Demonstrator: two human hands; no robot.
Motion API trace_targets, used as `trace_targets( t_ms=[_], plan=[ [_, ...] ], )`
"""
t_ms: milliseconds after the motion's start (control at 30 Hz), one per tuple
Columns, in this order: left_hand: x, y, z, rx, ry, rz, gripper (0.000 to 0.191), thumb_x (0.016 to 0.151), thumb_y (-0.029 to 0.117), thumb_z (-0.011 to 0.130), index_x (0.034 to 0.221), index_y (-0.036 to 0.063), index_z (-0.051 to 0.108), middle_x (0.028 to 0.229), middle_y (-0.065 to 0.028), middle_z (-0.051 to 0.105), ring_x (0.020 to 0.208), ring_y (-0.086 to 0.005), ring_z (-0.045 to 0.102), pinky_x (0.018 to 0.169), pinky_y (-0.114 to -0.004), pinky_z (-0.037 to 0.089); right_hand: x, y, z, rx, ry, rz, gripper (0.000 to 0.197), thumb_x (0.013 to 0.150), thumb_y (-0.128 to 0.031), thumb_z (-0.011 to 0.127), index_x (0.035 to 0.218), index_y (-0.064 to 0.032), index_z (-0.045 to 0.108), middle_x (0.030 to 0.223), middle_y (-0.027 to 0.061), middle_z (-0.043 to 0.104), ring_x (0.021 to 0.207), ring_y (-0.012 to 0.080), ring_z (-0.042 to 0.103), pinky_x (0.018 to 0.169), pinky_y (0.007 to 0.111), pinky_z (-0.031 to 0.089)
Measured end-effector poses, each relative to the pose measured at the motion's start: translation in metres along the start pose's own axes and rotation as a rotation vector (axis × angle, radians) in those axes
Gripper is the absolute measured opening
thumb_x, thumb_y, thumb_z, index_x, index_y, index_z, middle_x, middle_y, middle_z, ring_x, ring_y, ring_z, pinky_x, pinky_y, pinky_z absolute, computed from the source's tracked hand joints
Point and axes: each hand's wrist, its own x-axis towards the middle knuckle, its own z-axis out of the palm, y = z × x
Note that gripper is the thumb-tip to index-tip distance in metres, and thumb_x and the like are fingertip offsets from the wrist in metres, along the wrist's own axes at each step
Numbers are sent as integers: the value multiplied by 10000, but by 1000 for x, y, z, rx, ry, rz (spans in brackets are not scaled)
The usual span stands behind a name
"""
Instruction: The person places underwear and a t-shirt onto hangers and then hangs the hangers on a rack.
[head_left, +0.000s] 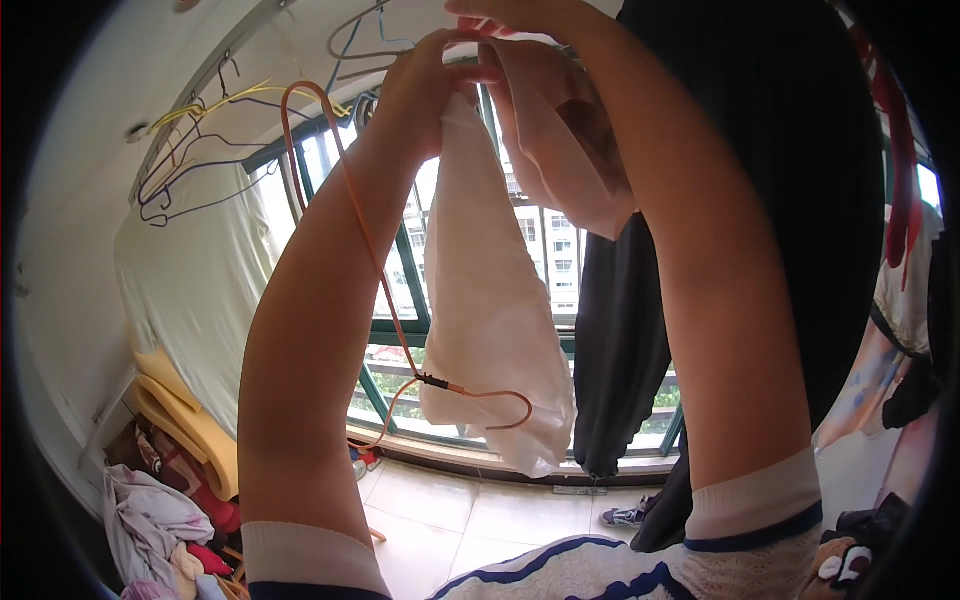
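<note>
My left hand (420, 97) is raised near the top of the view, with thumb and fingers closed on the upper edge of a thin white garment (495, 300). One part of the garment hangs straight down; a pinkish-looking, sheer part (555, 142) spreads to the right with an opening in it. Over my left forearm hangs an orange wire clothes hanger (367, 225), its hook lowest, in front of the white cloth. My right hand (517, 15) reaches in at the top edge, its fingertips beside the left ones at the cloth. Its grip is partly hidden.
Several wire hangers (202, 165) hang from a metal rail (172, 97) at upper left, near a pale green cloth (195, 277). Dark clothing (750, 150) hangs close on the right. Barred windows (412, 247) stand ahead. Piled clothes (150, 510) lie lower left; a shoe (624, 516) sits on the tiles.
</note>
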Motion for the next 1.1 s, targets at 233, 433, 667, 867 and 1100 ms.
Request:
trace_targets(
  t_ms=[233,433,667,867,1100],
  plan=[
    [-4,-10,-16,-222,-32,111,357,819,321,498,1053,54,537,738,-83,554,552,-118,417,503,-250,363,-75,-31,-11,-4,-65,-136,314,755,-246,610,911,25,640,876,132,642,851,202,578,774,296,427],
    [-11,-5,-4,-174,-162,220,418,840,323,465,1179,81,497,689,-85,552,545,-119,439,518,-255,372,-80,-23,-30,-367,5,-19,219,757,-190,560,883,-33,646,822,173,633,761,279,608,694,355,470],
    [-18,-6,13,-247,-95,154,415,874,391,448,1219,165,493,791,-63,542,643,-108,431,550,-231,379,-87,-53,-17,-280,275,-138,301,815,-277,526,985,-47,620,936,147,618,861,278,595,767,350,459],
    [-17,-14,12,-190,-123,103,406,883,392,437,1177,119,504,791,-67,544,640,-115,447,567,-240,387,-113,-60,-18,-187,64,-64,465,790,-350,609,1152,-66,538,1050,134,599,933,239,592,852,299,448],
    [-23,-7,12,-153,-15,44,441,892,422,421,1141,68,508,824,-91,580,617,-124,455,563,-258,392,-108,-68,-6,-372,-15,-76,605,726,-333,681,1227,-76,459,1071,157,584,974,282,582,824,341,475]
  ],
)
